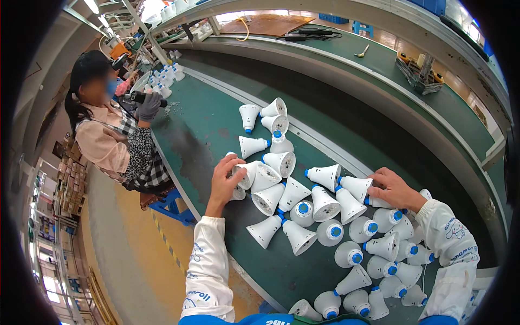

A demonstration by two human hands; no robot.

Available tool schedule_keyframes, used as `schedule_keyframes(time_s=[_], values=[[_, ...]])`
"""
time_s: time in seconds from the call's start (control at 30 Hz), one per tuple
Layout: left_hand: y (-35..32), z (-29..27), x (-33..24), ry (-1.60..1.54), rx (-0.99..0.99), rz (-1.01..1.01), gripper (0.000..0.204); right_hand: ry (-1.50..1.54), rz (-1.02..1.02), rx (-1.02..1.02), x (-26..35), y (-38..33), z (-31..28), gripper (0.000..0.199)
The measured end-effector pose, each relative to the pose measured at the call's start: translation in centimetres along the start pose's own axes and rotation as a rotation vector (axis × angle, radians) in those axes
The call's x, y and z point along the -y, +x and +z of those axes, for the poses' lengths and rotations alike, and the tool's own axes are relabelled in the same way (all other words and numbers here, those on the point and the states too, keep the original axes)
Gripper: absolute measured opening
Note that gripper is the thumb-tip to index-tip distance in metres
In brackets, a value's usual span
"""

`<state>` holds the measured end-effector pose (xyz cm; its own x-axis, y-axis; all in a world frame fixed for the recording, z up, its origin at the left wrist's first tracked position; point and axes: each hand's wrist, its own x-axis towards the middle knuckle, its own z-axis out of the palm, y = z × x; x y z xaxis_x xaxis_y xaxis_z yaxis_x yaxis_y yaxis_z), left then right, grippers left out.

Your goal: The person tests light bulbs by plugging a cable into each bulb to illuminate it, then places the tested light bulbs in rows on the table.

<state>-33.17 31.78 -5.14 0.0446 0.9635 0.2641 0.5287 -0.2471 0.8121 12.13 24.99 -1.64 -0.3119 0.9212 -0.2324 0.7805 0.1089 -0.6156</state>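
In the head view, a pale rail runs along the green table, and the white flared housings lie in a loose crowd on its near side. The two hands are well apart, at opposite flanks of the crowd's upper part. The left hand, farther out from the rail, has its fingers curled at the rim of the outermost housing; whether it grips or merely pushes, I cannot tell. The right hand, just beside the rail, arches over the wide end of another housing; its hold is equally unclear. Set like this, the hands probably hem the pieces in and keep them from straying along the table. The cone shape likely explains the jumble: a tapered piece laid on its side tends to roll round, so the narrow ends point every way.

Each housing is matt white, swelling from a slim neck to a broad mouth, with a bright blue cap on the narrow tip. Small dark slots mark many of the sides. Several mouths face outward, showing a greyish inner face with dark specks; others, nearer the wearer, present their blue caps instead. Farther along the rail's near side, a co-worker's gloved hand holds a dark tool.
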Motion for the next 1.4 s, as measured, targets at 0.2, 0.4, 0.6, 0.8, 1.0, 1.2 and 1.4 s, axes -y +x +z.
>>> schedule_keyframes(time_s=[0.2, 0.4, 0.6, 0.8, 1.0, 1.2, 1.4], values=[[-4.1, 1.3, -2.6, 0.304, -0.035, 0.080, 0.039, -0.005, -0.053, -0.001, -0.5, 0.6, 0.3, 0.049], [-8.1, 4.8, -5.4, 0.350, -0.105, 0.190, 0.048, -0.021, -0.045, 0.014, -0.6, 0.3, 0.3, 0.052], [-8.4, 4.7, -6.6, 0.314, -0.015, 0.237, 0.055, -0.152, -0.092, -0.025, -1.1, 0.4, 0.6, 0.057], [-14.1, 1.0, -8.6, 0.177, -0.051, 0.294, 0.055, -0.345, -0.102, -0.325, 0.7, -1.8, -1.7, 0.063], [-28.7, 1.8, -10.5, -0.163, 0.319, 0.427, 0.075, -0.410, -0.097, -0.459, 4.6, -15.3, -7.4, 0.048], [-30.6, 6.9, -11.9, -0.231, 0.463, 0.439, 0.072, -0.380, 0.231, -0.633, 5.3, -30.7, -4.4, 0.036], [-25.9, 8.9, -13.6, -0.109, 0.655, 0.631, 0.078, -0.039, 0.451, -0.580, -1.7, -32.6, 3.0, 0.037]])
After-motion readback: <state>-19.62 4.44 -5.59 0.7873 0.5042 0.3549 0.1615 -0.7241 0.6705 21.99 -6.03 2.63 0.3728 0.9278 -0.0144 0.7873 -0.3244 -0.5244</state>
